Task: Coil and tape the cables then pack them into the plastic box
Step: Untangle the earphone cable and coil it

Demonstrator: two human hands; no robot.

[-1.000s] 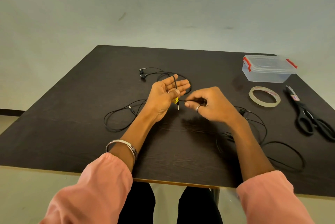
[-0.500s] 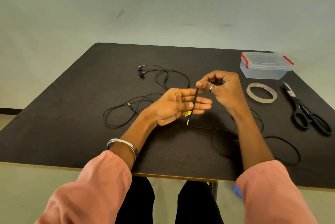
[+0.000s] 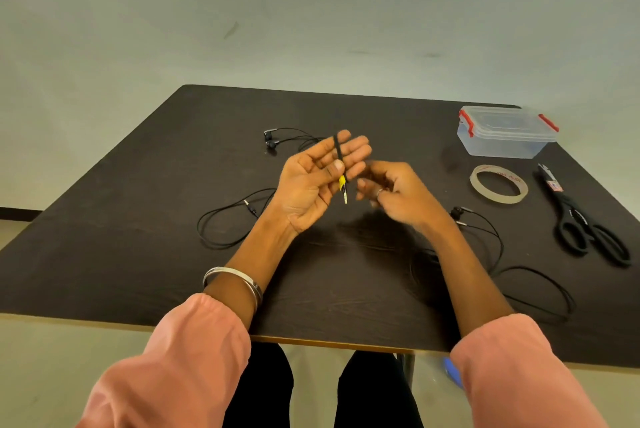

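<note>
My left hand (image 3: 317, 182) is raised palm up above the dark table (image 3: 138, 237). Its thumb pins a black cable with a yellow-banded plug (image 3: 342, 183) against straight fingers, and turns of the cable wrap round those fingers. My right hand (image 3: 394, 192) hovers just right of it, blurred, fingers curled round the same cable. Its loose length trails to loops (image 3: 533, 289) on the table at right. A second black earphone cable (image 3: 239, 216) lies loose at left. The clear plastic box (image 3: 505, 131) with red clips sits shut at the far right.
A roll of clear tape (image 3: 498, 183) lies flat in front of the box. Black scissors (image 3: 585, 220) lie to its right near the table's right edge. The table's front edge runs just before my sleeves.
My left hand rose and turned its fingers upward. My right hand swung from behind the left fingers down to their right, carrying the cable round them.
</note>
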